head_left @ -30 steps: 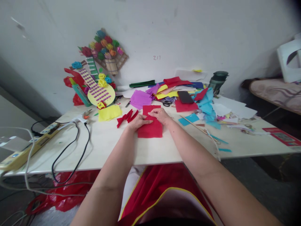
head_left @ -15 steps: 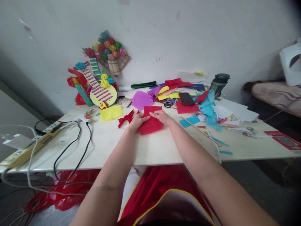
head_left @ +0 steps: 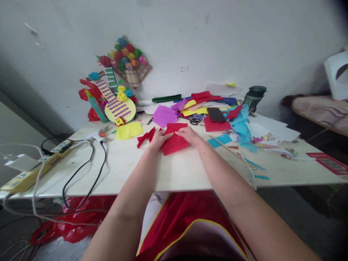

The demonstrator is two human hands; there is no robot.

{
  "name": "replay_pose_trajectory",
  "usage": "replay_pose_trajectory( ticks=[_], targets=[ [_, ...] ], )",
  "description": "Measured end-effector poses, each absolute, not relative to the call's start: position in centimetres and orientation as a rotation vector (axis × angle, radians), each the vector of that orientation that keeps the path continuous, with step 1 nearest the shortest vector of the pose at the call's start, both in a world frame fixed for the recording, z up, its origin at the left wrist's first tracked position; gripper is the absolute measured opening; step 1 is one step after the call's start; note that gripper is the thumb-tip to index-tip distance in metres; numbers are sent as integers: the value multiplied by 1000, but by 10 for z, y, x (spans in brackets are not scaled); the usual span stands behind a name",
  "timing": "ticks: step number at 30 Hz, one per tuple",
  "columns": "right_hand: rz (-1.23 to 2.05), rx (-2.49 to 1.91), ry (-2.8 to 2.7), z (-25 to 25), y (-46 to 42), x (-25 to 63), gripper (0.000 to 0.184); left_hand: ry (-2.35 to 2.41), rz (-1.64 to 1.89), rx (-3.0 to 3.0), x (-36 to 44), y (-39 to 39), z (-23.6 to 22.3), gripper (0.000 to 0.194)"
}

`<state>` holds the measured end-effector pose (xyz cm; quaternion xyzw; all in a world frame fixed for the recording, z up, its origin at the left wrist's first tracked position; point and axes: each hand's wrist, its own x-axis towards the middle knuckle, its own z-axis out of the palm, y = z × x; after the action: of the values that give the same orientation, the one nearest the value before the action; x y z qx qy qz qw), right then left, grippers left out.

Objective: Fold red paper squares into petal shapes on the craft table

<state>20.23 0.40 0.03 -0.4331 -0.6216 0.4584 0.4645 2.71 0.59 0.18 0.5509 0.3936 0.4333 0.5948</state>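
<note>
A red sheet of crepe paper (head_left: 175, 145) lies on the table in front of me, both hands on it. My left hand (head_left: 159, 139) grips its left side, thumb stretched over the top. From the right, my right hand (head_left: 188, 135) pinches the paper near its middle, thumb and fingertips close to the left thumb. Just left of my left hand lie twisted red paper pieces (head_left: 146, 137). A folded yellow paper (head_left: 129, 131) lies further left, and purple paper (head_left: 164, 115) lies behind the red sheet.
A glue gun (head_left: 96, 135) with a black cord and a power strip (head_left: 38, 168) are at the left. Behind stands a paper guitar (head_left: 119, 107) with flowers. Scissors (head_left: 195, 121), a phone (head_left: 216, 114), a wooden stick (head_left: 225, 147) and a bottle (head_left: 254, 98) are to the right.
</note>
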Motion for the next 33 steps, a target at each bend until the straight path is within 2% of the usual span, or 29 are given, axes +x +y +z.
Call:
replay_pose_trajectory(
  ticks=[9, 16, 23, 33],
  targets=[
    [1265, -946, -1491, 5, -2, 200, 34, 980, 913, 1425, 26, 5, 3, 45],
    [995, -1040, -1511, 0, 4, 196, 54, 1045, 895, 1567, 28, 0, 6, 35],
    [875, -1092, -1471, -5, 13, 200, 51, 1043, 951, 1613, 28, -1, 9, 43],
    [912, -1114, -1421, -2, 12, 201, 48, 1045, 911, 1521, 24, -7, 17, 40]
  ],
)
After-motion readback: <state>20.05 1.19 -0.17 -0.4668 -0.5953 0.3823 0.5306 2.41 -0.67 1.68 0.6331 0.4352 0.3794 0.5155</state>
